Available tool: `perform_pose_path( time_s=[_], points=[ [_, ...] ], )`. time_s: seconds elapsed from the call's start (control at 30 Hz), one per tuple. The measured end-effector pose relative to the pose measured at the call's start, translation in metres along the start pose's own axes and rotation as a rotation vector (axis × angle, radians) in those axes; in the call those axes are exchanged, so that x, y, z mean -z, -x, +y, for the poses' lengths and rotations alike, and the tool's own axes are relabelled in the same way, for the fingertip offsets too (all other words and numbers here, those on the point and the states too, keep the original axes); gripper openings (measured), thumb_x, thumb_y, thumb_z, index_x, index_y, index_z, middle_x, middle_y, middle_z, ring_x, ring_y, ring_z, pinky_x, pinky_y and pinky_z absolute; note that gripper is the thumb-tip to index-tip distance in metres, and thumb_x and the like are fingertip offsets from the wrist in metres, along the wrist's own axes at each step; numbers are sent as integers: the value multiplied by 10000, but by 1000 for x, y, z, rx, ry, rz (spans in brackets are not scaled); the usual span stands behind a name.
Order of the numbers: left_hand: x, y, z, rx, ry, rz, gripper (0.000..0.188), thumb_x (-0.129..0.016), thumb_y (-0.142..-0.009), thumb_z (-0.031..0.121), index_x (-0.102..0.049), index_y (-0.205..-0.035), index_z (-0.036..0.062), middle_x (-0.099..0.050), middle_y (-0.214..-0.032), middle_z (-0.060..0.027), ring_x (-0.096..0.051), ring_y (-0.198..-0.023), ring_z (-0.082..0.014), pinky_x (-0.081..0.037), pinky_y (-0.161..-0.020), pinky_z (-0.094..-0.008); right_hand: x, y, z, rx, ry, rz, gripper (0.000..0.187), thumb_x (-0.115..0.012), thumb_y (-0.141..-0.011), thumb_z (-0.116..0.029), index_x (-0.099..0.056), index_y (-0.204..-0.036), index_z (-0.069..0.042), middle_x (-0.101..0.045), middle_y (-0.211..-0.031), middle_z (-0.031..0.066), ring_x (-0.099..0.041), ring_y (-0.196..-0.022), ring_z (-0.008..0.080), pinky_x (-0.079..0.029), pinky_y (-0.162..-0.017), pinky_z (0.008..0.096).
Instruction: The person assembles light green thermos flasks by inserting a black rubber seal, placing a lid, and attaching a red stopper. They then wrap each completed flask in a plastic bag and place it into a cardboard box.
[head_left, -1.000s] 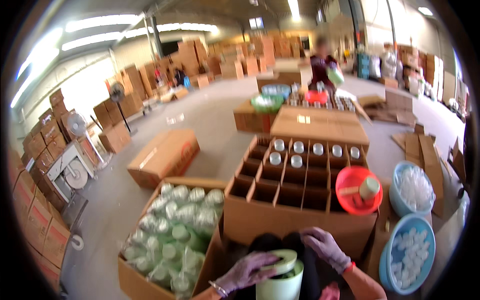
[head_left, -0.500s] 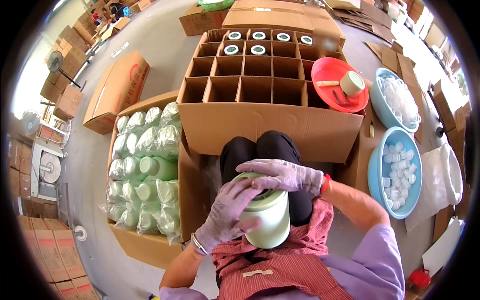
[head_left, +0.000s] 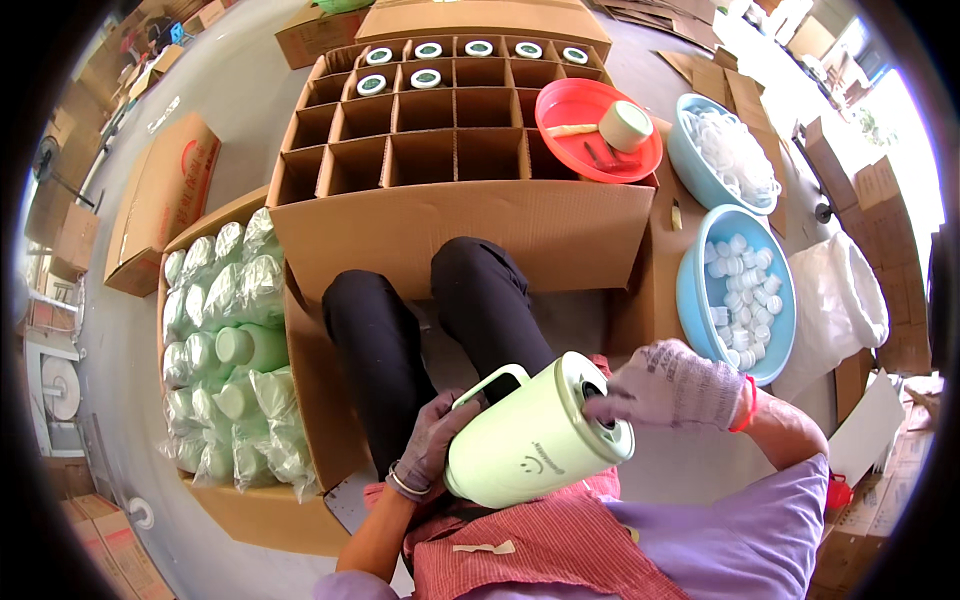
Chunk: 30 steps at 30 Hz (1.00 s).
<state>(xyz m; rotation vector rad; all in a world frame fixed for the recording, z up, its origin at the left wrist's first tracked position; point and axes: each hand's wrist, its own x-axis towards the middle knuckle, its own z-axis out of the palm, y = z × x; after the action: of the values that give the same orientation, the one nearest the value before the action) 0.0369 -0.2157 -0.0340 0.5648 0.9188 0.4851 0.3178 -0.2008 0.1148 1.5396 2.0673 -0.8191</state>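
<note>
A pale green thermos jug (head_left: 530,445) with a loop handle lies tilted over my lap, its mouth turned to the right and a small smiling face on its side. My left hand (head_left: 431,442), in a grey-purple glove, is closed around the jug near its base and the lower end of the handle. At the jug's mouth, my gloved right hand (head_left: 675,385) has its fingers curled, one reaching to the dark inner part (head_left: 598,403). Whether those fingers pinch anything is hidden. My knees are spread beneath the jug.
Ahead stands a divided carton (head_left: 450,220) with several lidded jugs in its far cells. A red basin (head_left: 640,165) rests on its right corner, holding a pale green cup (head_left: 625,125). Blue basins (head_left: 690,300) of white parts stand right; a carton (head_left: 260,520) of bagged green jugs, left.
The jug has gone from upright under both hands to tilted, its top turned right. My left hand has moved down to its base, my right to its mouth. The view has shifted rightward.
</note>
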Motion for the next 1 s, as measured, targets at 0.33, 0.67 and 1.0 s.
perform_pose_path(
  time_s=[0.33, 0.67, 1.0],
  points=[
    [-27, 18, 54, -858, -727, 150, 300, -557, -965, 215, -674, -1148, 8, -698, -1147, -123, -645, -1091, -186, -487, -956, -333, -65, -79, 9, 419, -829, 696, 358, -512, -943, -69, -498, -1265, 86, -526, -1310, 259, -561, -1170, 365, -447, -1023, 408],
    [-51, 17, 110, -1442, -1537, 232, 243, -587, -897, 183, -701, -1078, 68, -707, -1153, -80, -659, -1101, -302, -461, -1041, -459, -51, -94, 11, 517, -1353, 787, 465, -401, -1051, -357, -456, -1378, -31, -495, -1338, 130, -512, -1208, 224, -417, -1050, 368],
    [-63, 9, 121, -1512, -1586, 220, 256, -584, -906, 258, -699, -1042, 74, -723, -1102, -75, -670, -1080, -297, -457, -1029, -458, -63, -116, 22, 459, -1727, 639, 467, -471, -1038, -286, -392, -1420, -30, -524, -1312, 116, -530, -1182, 217, -402, -1067, 348]
  ],
)
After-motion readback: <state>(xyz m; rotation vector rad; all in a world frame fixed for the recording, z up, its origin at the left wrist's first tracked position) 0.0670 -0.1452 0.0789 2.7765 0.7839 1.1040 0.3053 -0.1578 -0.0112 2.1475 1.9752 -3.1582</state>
